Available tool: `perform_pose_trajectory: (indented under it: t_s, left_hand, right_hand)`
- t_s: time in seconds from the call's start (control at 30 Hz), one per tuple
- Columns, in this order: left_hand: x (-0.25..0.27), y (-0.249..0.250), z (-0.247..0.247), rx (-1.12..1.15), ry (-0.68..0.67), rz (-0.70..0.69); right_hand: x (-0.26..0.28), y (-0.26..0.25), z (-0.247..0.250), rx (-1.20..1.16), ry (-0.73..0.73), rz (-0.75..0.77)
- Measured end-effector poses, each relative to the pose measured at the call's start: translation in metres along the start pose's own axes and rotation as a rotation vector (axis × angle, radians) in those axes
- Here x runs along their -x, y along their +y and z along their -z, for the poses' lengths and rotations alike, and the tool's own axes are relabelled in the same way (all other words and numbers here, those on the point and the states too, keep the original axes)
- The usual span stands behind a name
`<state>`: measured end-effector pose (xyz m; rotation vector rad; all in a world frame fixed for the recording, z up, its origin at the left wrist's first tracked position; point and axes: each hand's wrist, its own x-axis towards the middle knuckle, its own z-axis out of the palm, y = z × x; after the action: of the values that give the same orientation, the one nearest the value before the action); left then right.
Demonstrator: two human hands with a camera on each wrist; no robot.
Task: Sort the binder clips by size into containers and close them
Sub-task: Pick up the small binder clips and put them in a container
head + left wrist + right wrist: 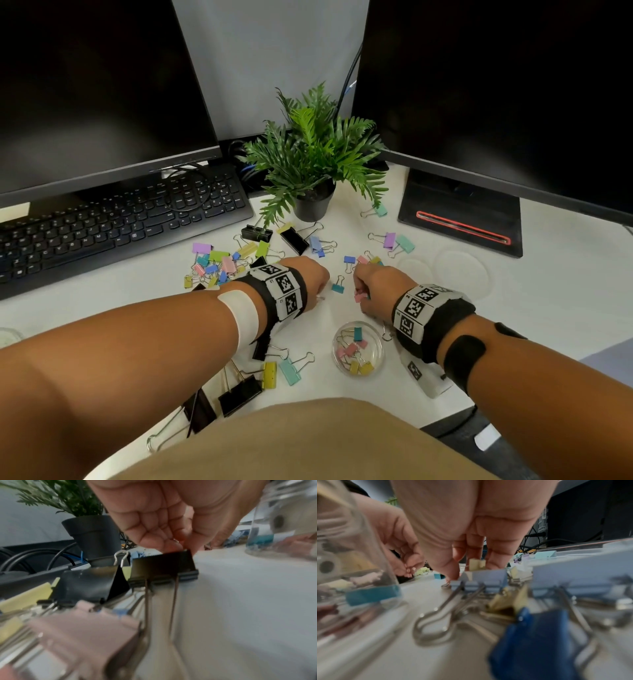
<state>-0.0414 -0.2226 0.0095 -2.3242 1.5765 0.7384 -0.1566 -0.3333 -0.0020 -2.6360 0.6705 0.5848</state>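
Reaching over a smooth white desk (479,325), two bare arms wear black bands with square black-and-white patterns. The left hand (310,272) has its fingers curled down, and in the left wrist view the fingertips (171,545) pinch something small with a bit of shiny wire, right above a big black clip (164,565); what it is, I cannot tell. The right hand (371,284) is curled too, and it holds a little pink clip (359,296) under its fingers. Between the two hands lies a small teal clip (338,287) with thin wire loops. Near the person sits a round clear dish (358,347), open on top, with small pink, yellow and teal clips inside. Two flat round clear lids (460,270) lie to the right, well apart from the dish. A heap of small and middle clips (219,263) in purple, green, pink, blue and yellow sits left of the hands, just in front of a black keyboard (113,222). Big black clips (239,394) with long silver handles lie close to the person, beside a yellow clip (269,375) and a mint clip (289,370). Behind it all stands a leafy green plant (311,147) in a dark round pot, between two dark screens (96,85).
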Motion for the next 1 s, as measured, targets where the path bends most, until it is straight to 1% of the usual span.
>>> perform_pose_trajectory:
  t_s: [0.07,0.17,0.2,0.23,0.3,0.4,0.5,0.53,0.6,0.67,0.7,0.77,0.83,0.9,1.0]
  left_hand:
    - [0.007,0.0,0.004,0.112,0.084,-0.011]
    - [0.02,0.005,0.01,0.371,0.253,-0.074]
    - [0.025,0.008,0.01,0.447,0.275,-0.101]
    - [0.03,0.013,0.01,0.494,0.268,-0.123]
    - [0.035,0.023,0.007,0.496,0.21,-0.165]
    - [0.037,0.035,-0.001,0.413,0.125,-0.218]
    - [0.037,0.037,-0.005,0.403,0.09,-0.195]
    - [0.037,0.035,-0.004,0.42,0.112,-0.176]
    - [0.036,0.031,0.001,0.45,0.208,-0.139]
    - [0.03,0.026,0.006,0.414,0.281,-0.107]
    - [0.026,0.023,0.008,0.379,0.286,-0.085]
    - [0.014,0.019,0.011,0.281,0.229,-0.036]
    - [0.002,0.018,0.012,0.158,0.122,-0.011]
    - [-0.01,0.018,0.01,0.078,0.044,-0.009]
    - [-0.021,0.021,0.006,0.007,-0.034,-0.033]
  right_hand:
    - [0.0,0.0,-0.002,0.002,0.012,0.013]
    - [-0.001,0.005,-0.007,0.013,0.033,0.06]
    - [-0.001,0.007,-0.008,0.033,0.028,0.078]
    - [-0.002,0.009,-0.009,0.053,0.027,0.098]
    - [-0.003,0.012,-0.01,0.081,0.021,0.114]
    - [-0.001,0.016,-0.009,0.106,0.01,0.128]
    - [0.006,0.019,-0.009,0.146,0.011,0.174]
    - [0.009,0.02,-0.009,0.162,0.006,0.195]
    - [0.013,0.021,-0.01,0.188,-0.007,0.228]
    - [0.014,0.021,-0.012,0.201,0.007,0.234]
    - [0.013,0.021,-0.013,0.201,0.018,0.227]
    - [0.01,0.02,-0.014,0.181,0.021,0.19]
    - [0.008,0.018,-0.013,0.155,0.012,0.153]
    - [0.006,0.016,-0.012,0.147,0.002,0.139]
    - [0.006,0.015,-0.009,0.187,-0.029,0.129]
